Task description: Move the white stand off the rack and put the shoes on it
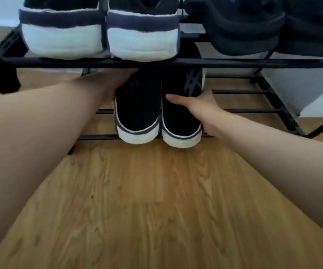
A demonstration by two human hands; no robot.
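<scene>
Lower tier of rack (250, 110): black shoes (157, 111) seated side by side | right hand (199, 109) clasped on right shoe's side | left hand (116, 82) partly hidden, grip undeterminable.

A pair of black shoes (157, 111) with white soles sits side by side at the centre of the frame, heels toward the camera, on the lower bars of the black rack (254, 63). The white stand cannot be made out.
</scene>
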